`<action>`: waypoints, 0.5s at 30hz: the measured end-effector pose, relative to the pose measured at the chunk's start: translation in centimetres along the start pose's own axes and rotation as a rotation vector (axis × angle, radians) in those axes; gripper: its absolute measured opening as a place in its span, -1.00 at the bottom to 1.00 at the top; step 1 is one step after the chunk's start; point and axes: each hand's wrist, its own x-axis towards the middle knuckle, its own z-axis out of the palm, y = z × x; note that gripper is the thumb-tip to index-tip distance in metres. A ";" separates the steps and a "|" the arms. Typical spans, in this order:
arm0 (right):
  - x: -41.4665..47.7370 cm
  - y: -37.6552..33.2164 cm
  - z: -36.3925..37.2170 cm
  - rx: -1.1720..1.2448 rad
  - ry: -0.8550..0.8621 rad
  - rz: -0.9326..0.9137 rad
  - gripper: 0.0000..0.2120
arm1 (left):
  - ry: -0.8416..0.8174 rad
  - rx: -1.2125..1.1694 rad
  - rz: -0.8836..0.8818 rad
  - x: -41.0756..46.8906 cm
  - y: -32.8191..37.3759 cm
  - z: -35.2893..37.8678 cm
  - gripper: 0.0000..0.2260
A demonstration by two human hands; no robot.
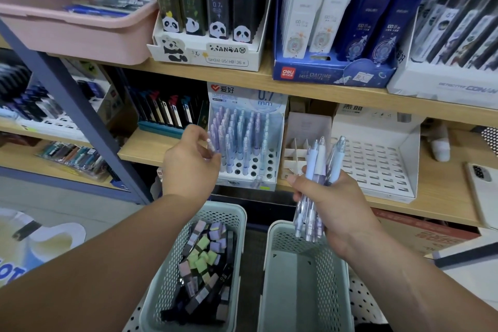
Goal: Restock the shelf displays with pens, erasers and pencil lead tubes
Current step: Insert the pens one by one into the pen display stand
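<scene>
**At the pen shelf, mid-restock**

Down low, two perforated plastic baskets: the left basket (172,259) holds boxy lead tubes (204,256) with pastel caps. Right hand (331,207) grips a bundle of smooth lilac-and-white pens (320,159), clickers up, above the right basket (280,242). Left hand (188,162) pinches a single pale pen (211,146) just beside the white display stand (266,167), whose round holes are partly filled, on the wooden shelf (145,151).

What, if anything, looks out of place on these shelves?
A phone lies flat at the right end of the wooden shelf, among stationery stock. One pen seems to lie loose across the front of the pen display instead of standing in a hole. Nothing looks spilled or damaged.
</scene>
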 end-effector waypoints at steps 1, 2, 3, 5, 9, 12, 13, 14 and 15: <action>0.0 0.0 -0.1 0.002 -0.002 0.001 -0.73 | 0.004 0.028 0.036 0.0 0.0 0.1 -0.70; 0.0 0.0 -0.2 0.003 -0.006 0.003 -0.74 | 0.008 0.063 0.077 -0.1 -0.1 0.2 -0.66; 0.0 0.0 -0.2 0.001 -0.011 0.006 -0.74 | 0.011 0.098 0.117 -0.1 -0.2 0.3 -0.64; -0.1 -0.1 -0.3 0.005 -0.014 0.011 -0.73 | 0.019 0.146 0.167 -0.1 -0.4 0.4 -0.64; -0.2 -0.2 -0.6 0.018 -0.019 0.015 -0.72 | 0.052 0.186 0.236 0.4 -0.6 0.5 -0.67; -0.2 -0.2 -0.6 0.025 -0.031 0.016 -0.71 | 0.073 0.229 0.316 0.7 -0.9 0.5 -0.65; -0.2 -0.1 -0.6 0.023 -0.036 0.017 -0.70 | 0.066 0.248 0.327 0.7 -1.0 0.5 -0.64; -0.1 -0.1 -0.5 0.019 -0.042 0.020 -0.68 | 0.059 0.272 0.331 0.7 -1.0 0.6 -0.63; -0.1 -0.1 -0.5 0.018 -0.050 0.027 -0.67 | 0.052 0.297 0.336 0.7 -1.1 0.6 -0.62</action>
